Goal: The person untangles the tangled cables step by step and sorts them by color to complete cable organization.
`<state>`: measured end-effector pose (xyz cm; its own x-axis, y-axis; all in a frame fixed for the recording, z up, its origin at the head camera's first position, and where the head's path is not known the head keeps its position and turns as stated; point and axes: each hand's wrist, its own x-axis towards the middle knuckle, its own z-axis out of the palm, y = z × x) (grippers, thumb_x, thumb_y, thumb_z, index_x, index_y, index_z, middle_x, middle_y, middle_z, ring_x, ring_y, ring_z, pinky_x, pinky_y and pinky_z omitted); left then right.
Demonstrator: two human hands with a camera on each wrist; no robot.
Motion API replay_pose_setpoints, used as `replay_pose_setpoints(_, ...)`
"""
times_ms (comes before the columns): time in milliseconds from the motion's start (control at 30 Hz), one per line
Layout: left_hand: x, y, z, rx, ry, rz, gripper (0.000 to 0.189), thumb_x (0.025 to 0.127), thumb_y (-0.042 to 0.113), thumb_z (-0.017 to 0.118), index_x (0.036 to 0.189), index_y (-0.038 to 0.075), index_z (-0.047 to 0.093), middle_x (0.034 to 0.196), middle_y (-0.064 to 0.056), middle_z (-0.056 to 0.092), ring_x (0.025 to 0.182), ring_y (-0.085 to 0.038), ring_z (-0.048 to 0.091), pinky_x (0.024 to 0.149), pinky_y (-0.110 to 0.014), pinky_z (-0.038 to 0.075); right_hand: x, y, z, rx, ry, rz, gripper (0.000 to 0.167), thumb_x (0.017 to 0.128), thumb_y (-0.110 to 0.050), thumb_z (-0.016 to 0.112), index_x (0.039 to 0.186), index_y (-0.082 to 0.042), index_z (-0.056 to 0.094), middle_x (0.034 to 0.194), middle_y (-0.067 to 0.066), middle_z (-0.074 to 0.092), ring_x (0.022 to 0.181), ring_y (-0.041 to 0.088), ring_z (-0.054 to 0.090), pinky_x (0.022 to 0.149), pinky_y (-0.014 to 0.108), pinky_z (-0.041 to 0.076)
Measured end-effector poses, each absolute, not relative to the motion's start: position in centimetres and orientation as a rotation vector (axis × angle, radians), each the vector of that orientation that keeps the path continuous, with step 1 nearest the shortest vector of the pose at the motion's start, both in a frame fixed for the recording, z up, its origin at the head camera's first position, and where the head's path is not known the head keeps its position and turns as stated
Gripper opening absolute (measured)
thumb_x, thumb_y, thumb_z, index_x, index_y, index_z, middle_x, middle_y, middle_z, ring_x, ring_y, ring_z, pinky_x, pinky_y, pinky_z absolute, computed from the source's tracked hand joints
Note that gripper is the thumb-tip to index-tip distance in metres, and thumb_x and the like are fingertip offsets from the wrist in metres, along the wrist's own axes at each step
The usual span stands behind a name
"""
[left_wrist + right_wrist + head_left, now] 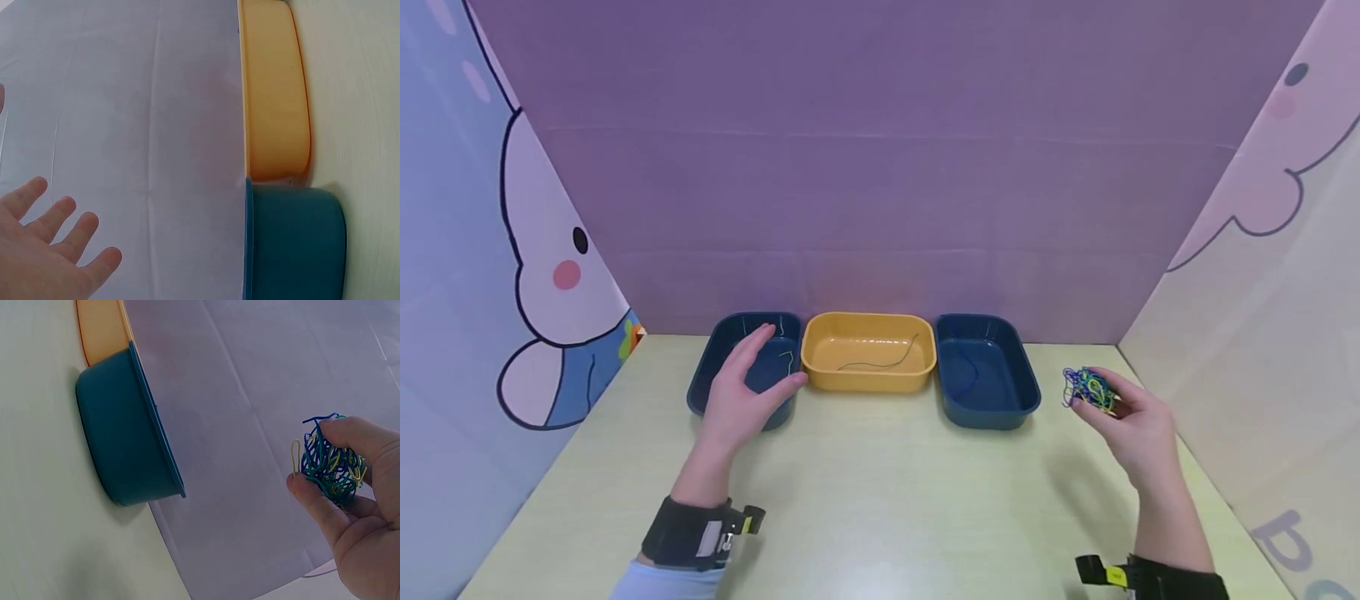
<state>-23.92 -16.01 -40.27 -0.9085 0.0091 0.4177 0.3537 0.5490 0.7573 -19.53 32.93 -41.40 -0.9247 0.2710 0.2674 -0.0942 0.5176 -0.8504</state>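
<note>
A tangled bundle of thin blue, green and yellow strings is gripped between the thumb and fingers of my right hand, raised at the right side of the table. Loose loops stick out of it in the right wrist view. My left hand hovers above the left blue bin, fingers spread and holding nothing. Short yellow-green strands lie in that bin, partly hidden by the hand. In the yellow bin lies one long greenish strand. The right blue bin holds a dark blue strand.
The three bins stand in a row at the back of the pale table, close against a purple backdrop. Printed cartoon panels rise at the left and the right.
</note>
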Motion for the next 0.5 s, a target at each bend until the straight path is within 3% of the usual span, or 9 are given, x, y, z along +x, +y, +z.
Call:
replay_pose_setpoints(167,-23.7,-15.4,-40.3,-0.317,-2.44,-1.321,0.08,0.079,0.046,0.077,0.147,0.032,0.038,0.155,0.001,0.035,0.145,-0.027,0.028,0.111,-0.063,0.027,-19.7,31.6,-41.4,-0.058,-2.404,1.392,0.055,0.082,-0.024,0.078,0.133,-0.017,0.059,0.107,-0.008,0.061,0.078,0.002,0.06,0.06,0.017,0.054)
replay_pose_setpoints(500,-23.5,-14.6,-40.3,-0.347,-2.45,-1.367,0.08,0.078,0.047,0.078,0.146,0.031,0.04,0.154,0.002,0.036,0.144,-0.025,0.029,0.112,-0.059,0.029,-20.0,27.4,-41.7,0.183,-2.414,1.504,0.05,0.081,-0.018,0.079,0.128,-0.017,0.062,0.117,0.013,0.063,0.085,0.01,0.067,0.067,0.024,0.058)
